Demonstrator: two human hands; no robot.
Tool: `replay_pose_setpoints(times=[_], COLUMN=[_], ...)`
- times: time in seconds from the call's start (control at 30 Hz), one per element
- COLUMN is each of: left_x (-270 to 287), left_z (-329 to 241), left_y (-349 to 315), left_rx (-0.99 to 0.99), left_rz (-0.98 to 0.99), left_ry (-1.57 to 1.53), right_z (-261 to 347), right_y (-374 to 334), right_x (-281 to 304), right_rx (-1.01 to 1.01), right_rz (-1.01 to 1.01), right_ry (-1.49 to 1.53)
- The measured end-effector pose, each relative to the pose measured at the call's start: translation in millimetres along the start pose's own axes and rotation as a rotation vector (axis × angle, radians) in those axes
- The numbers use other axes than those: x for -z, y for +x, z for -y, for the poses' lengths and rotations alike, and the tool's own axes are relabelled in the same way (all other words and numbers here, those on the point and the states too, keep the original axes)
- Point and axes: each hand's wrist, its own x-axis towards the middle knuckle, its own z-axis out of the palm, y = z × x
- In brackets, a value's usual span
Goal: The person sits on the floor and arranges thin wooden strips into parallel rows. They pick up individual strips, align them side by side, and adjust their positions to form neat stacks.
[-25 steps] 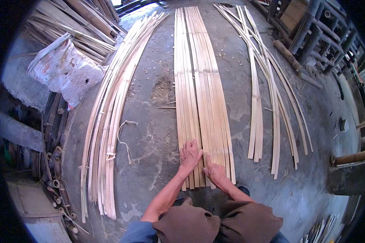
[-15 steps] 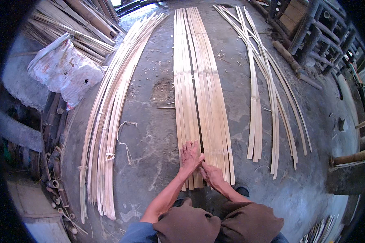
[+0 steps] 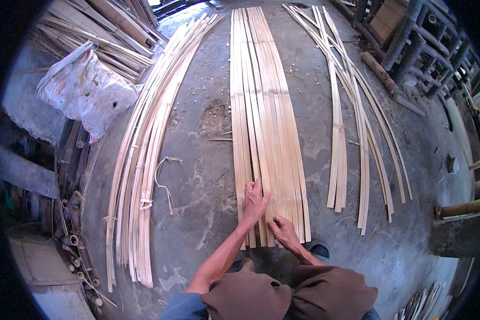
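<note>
Long, flat bamboo strips (image 3: 280,144) lie side by side in a band running away from me down the middle of the floor. A narrow dark gap splits the band lengthwise, left of its middle. Over the near part of the band, my left hand (image 3: 256,202) is turned on edge, fingers closed on a strip beside the gap. My right hand (image 3: 284,232) is lower and to the right, its fingers curled, with the tips at a strip near the band's front end. The palms hide part of the strips beneath.
A tied bundle of bamboo strips (image 3: 144,160) lies on the left, and several loose, crossing strips (image 3: 338,154) on the right. Beyond the bundle are a white sack (image 3: 88,90) and piled bamboo. A dark frame (image 3: 421,42) stands at the far right.
My left hand has turned from lying flat to on edge, closing on a strip. The right hand has shifted slightly right. The gap between the strips now lies further left.
</note>
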Motion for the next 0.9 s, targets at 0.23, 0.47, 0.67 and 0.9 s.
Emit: replay_pose_setpoints(times=[0.23, 0.47, 0.67, 0.9], left_x=[-10, -6, -2, 1], left_z=[-2, 1, 3, 8], left_y=[-5, 0, 0, -10], left_rx=[-0.015, 0.005, 0.02, -0.012], left_rz=[0.017, 0.061, 0.098, 0.071], left_ry=[0.176, 0.276, 0.293, 0.27], right_z=[4, -20, 2, -27], right_y=[-3, 5, 3, 24], right_x=[9, -8, 8, 88], right_rx=[-0.043, -0.047, 0.3, 0.12], right_rz=[-0.011, -0.01, -0.108, -0.461], right_ry=[0.069, 0.139, -0.205, -0.723])
